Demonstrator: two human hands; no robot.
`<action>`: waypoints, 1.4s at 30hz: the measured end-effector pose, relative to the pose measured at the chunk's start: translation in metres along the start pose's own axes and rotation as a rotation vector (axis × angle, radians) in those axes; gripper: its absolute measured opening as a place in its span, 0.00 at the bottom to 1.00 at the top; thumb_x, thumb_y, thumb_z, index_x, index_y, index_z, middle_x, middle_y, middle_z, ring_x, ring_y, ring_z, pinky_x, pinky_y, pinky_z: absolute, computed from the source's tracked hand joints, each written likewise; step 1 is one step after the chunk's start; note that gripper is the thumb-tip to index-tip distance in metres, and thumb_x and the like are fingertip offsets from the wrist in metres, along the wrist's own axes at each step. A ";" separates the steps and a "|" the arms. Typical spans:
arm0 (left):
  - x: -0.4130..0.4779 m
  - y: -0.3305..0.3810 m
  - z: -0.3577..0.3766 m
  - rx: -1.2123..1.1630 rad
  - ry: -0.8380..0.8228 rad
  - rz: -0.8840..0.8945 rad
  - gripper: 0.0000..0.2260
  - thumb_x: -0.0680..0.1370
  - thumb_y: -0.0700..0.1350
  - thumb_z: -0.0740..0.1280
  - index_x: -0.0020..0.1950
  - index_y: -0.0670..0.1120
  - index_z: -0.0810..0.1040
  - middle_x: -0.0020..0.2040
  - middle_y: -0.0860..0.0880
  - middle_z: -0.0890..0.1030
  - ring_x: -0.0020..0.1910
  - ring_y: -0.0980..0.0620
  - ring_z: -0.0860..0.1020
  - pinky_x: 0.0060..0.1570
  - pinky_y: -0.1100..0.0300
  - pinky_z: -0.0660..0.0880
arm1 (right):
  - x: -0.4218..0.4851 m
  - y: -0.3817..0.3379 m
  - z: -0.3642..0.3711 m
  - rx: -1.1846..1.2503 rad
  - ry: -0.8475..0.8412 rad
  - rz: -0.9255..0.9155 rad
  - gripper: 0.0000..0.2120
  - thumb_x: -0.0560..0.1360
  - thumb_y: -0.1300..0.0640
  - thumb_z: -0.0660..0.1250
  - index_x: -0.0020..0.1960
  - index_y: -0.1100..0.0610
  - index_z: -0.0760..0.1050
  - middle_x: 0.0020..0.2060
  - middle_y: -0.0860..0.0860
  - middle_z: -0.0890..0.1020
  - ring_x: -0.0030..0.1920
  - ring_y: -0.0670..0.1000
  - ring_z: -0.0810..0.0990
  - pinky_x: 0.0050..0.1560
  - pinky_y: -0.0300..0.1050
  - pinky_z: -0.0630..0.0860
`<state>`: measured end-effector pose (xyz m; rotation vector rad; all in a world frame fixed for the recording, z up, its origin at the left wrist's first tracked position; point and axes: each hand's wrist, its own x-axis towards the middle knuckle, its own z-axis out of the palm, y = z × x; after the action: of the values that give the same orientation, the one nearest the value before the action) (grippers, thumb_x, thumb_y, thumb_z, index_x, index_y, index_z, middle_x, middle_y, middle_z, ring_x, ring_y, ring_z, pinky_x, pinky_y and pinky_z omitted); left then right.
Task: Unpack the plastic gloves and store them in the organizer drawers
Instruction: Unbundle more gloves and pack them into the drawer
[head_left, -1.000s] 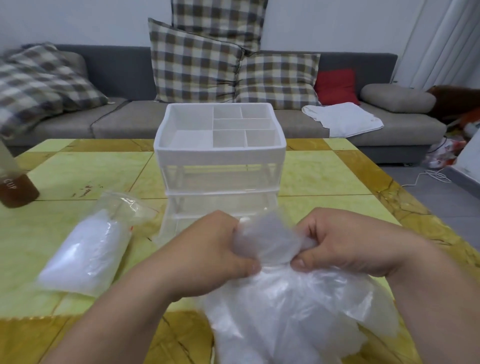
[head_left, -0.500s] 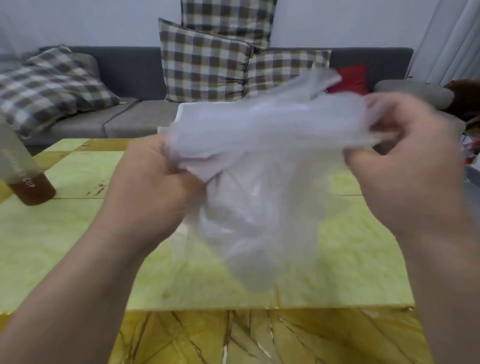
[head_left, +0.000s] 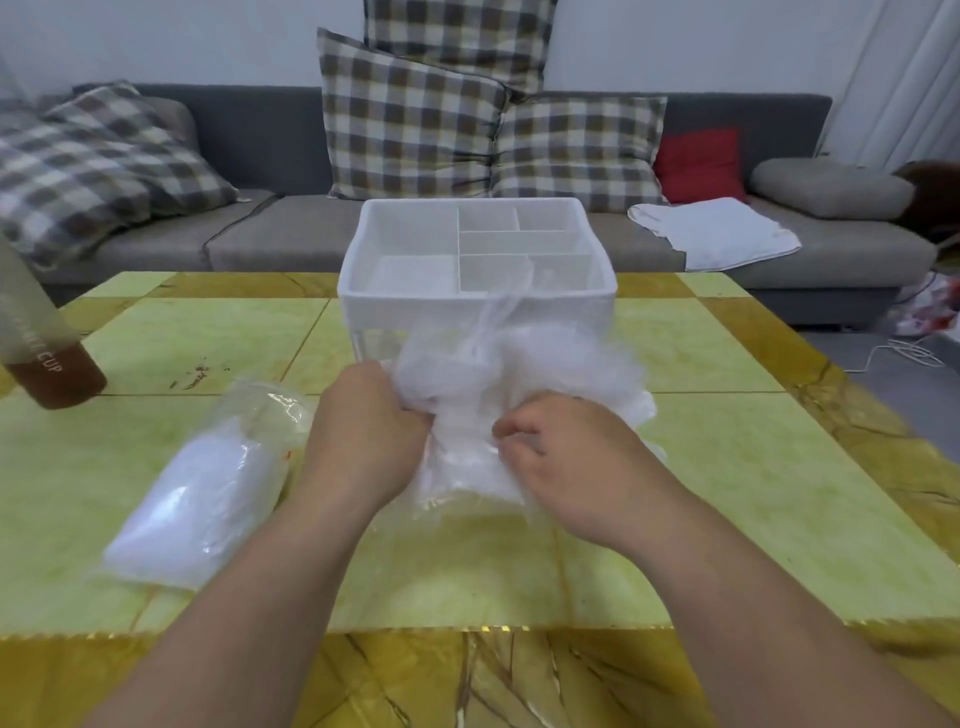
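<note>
translucent plastic, crumpled into a loose white bundle, is the gloves, and they sit between the two hands, low over the table. the left hand has its fingers curled into the bundle's left side and grips it. the right hand lies on the near right side, thumb and forefinger pinching the film, the other fingers bent over it. a thin strand of plastic rises from the bundle, away from the hands, across the front of the organizer. the organizer stands just beyond the hands, touching or nearly touching the bundle; its white top tray is split into compartments, and the clear drawers below are mostly hidden by the gloves, so i cannot tell how they stand. left of the left hand a sealed pack lies flat on the table. further left stands a frosted cup with brown liquid. beyond the organizer is a grey sofa with checked pillows, a red cushion and a white cloth.
</note>
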<state>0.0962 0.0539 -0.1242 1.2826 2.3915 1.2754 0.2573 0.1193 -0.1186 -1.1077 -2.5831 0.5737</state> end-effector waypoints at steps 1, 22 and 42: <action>0.000 0.000 -0.001 0.067 -0.016 0.028 0.08 0.69 0.34 0.64 0.31 0.43 0.75 0.29 0.47 0.77 0.31 0.45 0.74 0.28 0.57 0.68 | 0.002 0.001 -0.001 -0.011 -0.019 0.000 0.13 0.80 0.53 0.60 0.55 0.52 0.83 0.54 0.48 0.82 0.57 0.52 0.78 0.58 0.49 0.74; -0.012 0.036 -0.044 0.290 0.157 0.382 0.08 0.75 0.52 0.70 0.39 0.50 0.81 0.34 0.53 0.82 0.38 0.47 0.79 0.37 0.53 0.75 | 0.030 -0.002 0.004 -0.220 -0.229 -0.063 0.15 0.76 0.53 0.66 0.62 0.51 0.75 0.57 0.48 0.80 0.58 0.53 0.77 0.47 0.41 0.69; 0.004 -0.008 0.017 0.690 -0.389 0.348 0.17 0.77 0.44 0.63 0.64 0.57 0.77 0.64 0.56 0.75 0.59 0.48 0.77 0.49 0.55 0.75 | 0.022 -0.017 -0.003 -0.363 -0.048 -0.182 0.09 0.75 0.61 0.62 0.47 0.53 0.80 0.44 0.51 0.79 0.46 0.56 0.79 0.39 0.46 0.74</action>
<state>0.0963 0.0649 -0.1397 1.9642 2.4450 0.1600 0.2329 0.1253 -0.1058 -0.9492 -2.8656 0.0913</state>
